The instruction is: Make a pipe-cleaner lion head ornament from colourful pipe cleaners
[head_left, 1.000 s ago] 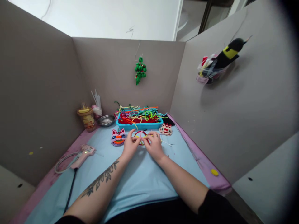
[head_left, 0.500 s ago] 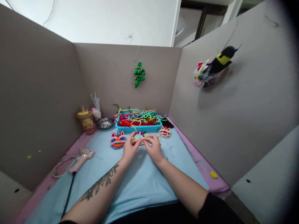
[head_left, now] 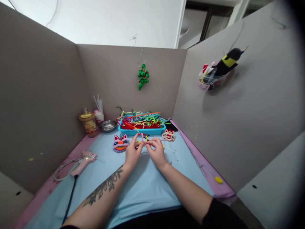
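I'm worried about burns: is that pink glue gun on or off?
Apparently on: a small light glows on the pink glue gun. How hot it is, I cannot tell.

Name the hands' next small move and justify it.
Probably a small twist of the pink strand by the right hand, with the left hand steadying the ring: the strand runs down across the ring to its near edge, where both hands' fingertips appear to pinch, almost meeting. The fingers hide its end.

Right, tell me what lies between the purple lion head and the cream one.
In the head view: the left hand, the right hand, and the pipe-cleaner ring they hold.
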Available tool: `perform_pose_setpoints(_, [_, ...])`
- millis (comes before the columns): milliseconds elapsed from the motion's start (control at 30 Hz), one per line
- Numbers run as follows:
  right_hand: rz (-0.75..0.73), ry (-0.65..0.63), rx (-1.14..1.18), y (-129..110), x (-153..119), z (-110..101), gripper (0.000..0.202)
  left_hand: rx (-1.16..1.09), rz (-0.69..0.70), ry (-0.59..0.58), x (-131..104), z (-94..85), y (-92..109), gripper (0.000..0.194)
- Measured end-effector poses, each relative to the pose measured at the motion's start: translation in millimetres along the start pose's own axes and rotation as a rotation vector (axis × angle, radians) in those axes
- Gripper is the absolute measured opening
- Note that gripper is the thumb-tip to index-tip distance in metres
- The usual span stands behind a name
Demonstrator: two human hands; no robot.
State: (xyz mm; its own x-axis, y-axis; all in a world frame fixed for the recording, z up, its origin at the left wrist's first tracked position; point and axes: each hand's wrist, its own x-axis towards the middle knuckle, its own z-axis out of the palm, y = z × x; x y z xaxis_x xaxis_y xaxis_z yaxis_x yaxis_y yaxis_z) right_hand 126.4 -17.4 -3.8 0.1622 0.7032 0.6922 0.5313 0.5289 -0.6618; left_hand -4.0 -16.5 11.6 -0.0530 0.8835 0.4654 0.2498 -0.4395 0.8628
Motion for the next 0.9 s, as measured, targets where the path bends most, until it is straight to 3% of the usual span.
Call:
perform_pose_setpoints(233, [0.041,0.01,0.069,2.5,-0.2,2.2,0.009,0.12,0.083,-0.035,-2.7,-1.2,0.7,0.054])
perform_pose_setpoints(533, [0.173,-0.025,0.214,9.9,0.7,6.6,0.009,0.116,0.099,-0.056,-3.7,-0.7,1.7,0.053])
perform_pose_setpoints(900, [0.147,-0.08,0.249,7.7,2.0,3.4,0.008,0.021,0.051,-0.079,-0.8,1.4,-8.2,0.056])
